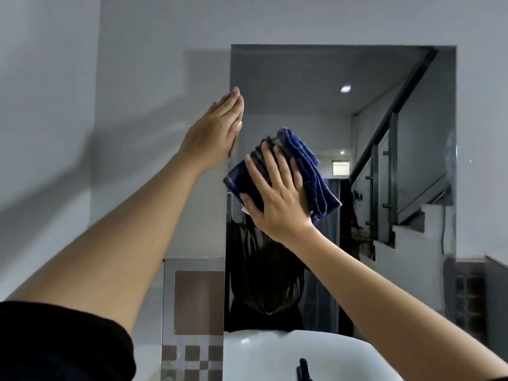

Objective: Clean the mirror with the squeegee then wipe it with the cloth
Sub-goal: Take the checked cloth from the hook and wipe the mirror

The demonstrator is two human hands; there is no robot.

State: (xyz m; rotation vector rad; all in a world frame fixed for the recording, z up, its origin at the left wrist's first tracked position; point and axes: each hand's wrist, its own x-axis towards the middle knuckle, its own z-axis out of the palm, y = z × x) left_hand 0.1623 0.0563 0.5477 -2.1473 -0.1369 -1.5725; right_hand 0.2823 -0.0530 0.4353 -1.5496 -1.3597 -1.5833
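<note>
A tall rectangular mirror hangs on the grey wall straight ahead. My right hand presses a folded dark blue cloth flat against the mirror's left half, fingers spread over it. My left hand rests flat on the mirror's left edge, higher up, fingers straight and together, holding nothing. No squeegee is in view. The mirror reflects a person in dark clothes, partly hidden behind my right arm.
A white basin with a black tap sits below the mirror at the bottom edge. A tiled wall panel lies left of the mirror's lower part. The mirror reflects a staircase with a dark railing.
</note>
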